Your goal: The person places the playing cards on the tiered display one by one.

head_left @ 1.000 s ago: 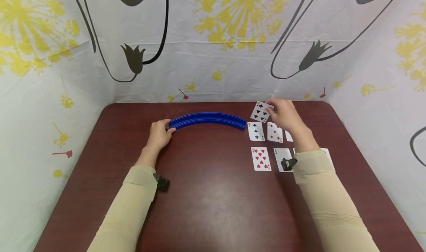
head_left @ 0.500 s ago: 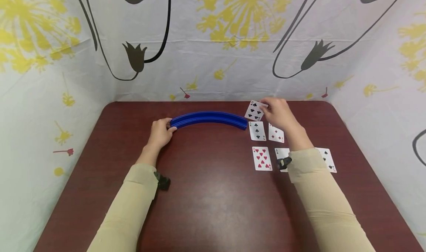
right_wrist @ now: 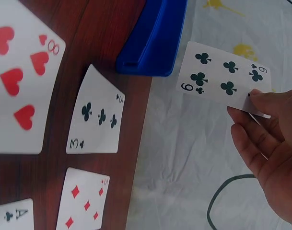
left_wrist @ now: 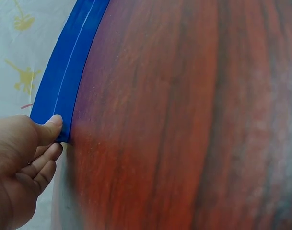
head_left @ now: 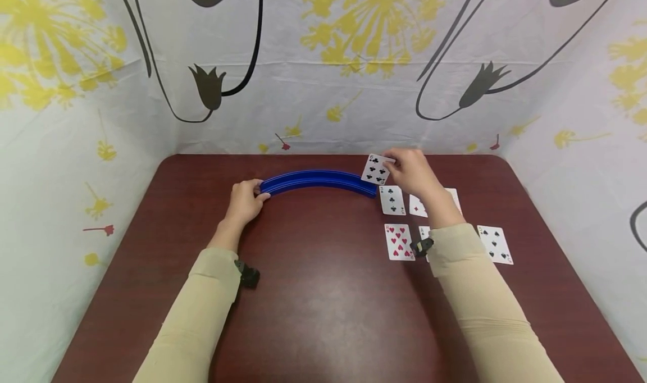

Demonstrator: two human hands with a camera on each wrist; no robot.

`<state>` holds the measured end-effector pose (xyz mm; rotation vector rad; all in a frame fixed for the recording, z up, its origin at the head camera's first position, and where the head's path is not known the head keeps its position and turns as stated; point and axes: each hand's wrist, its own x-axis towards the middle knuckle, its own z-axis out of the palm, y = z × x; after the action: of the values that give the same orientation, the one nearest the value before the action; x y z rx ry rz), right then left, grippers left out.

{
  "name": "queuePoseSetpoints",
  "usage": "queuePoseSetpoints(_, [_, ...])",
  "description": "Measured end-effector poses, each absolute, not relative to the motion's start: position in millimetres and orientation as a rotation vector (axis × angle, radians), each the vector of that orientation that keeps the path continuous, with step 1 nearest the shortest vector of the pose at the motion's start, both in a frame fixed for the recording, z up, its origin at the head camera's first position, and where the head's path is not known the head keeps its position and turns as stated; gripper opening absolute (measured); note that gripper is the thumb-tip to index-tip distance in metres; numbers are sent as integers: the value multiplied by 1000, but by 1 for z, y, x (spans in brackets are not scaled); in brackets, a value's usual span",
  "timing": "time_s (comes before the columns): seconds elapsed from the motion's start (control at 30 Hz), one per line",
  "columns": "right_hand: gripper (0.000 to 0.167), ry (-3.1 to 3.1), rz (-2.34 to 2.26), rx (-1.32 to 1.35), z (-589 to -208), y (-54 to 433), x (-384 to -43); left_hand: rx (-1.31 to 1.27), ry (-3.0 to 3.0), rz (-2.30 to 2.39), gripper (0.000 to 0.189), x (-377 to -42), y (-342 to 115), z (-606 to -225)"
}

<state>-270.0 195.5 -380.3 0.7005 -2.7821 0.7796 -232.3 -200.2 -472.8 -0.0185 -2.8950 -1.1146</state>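
1. Table (head_left: 323, 304) — blue rack (head_left: 314, 177) near its far edge.
2. Left hand (head_left: 245, 202) pinches the rack's left end; right hand (head_left: 411, 171) pinches a card.
3. Card (head_left: 375, 170), six of clubs — near rack's right end; step looks like racking it, next probably needs edge alignment.

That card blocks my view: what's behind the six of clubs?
In the head view, the blue rack runs behind the six of clubs; its end shows below, the covered stretch is hidden.

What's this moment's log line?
left fingers: grip blue rack; right fingers: pinch six of clubs, outside rack; three of clubs: on table
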Motion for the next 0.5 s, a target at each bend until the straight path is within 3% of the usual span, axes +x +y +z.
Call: queuePoseSetpoints(0.5, [22,-2751,815,763,-384,168,-275,-7,-2892,-1131,45,-233,-201,-473])
